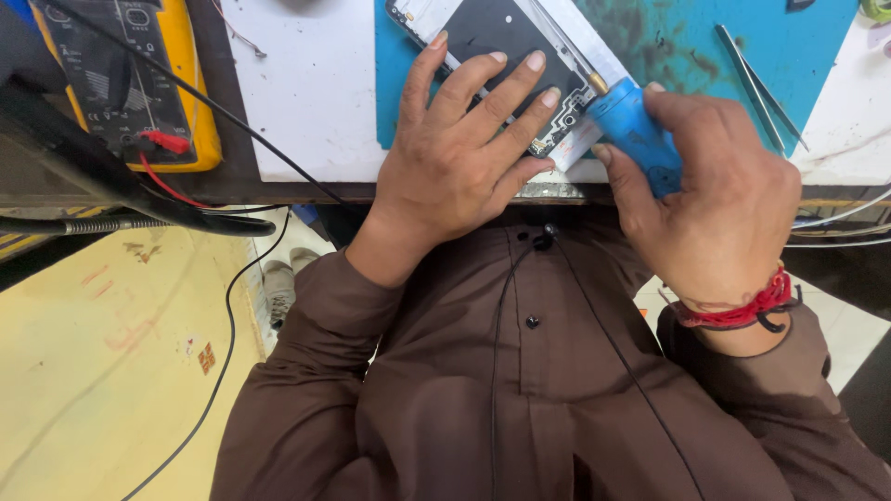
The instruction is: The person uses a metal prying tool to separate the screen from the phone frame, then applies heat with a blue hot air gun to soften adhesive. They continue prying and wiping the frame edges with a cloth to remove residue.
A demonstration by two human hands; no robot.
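At about ten o'clock sits a yellow-cased multimeter with a dark face [125,79], its red and black leads [162,153] trailing across the white bench top [316,102]. Toward twelve o'clock, on a stained blue work mat [798,56], lies an opened slim smartphone with its back off and dark inner frame exposed [506,42]. The left hand [459,153] lies flat on it, fingers spread, pressing it down. At one o'clock the right hand [719,204], wearing a red thread wristband [747,311], is closed around a blue-handled screwdriver [631,125] whose metal shaft points into the phone's lower board. Two thin metal tweezers [756,83] rest at two o'clock. Judging by the bared interior, the work is midway; the board's fasteners look still in hand.
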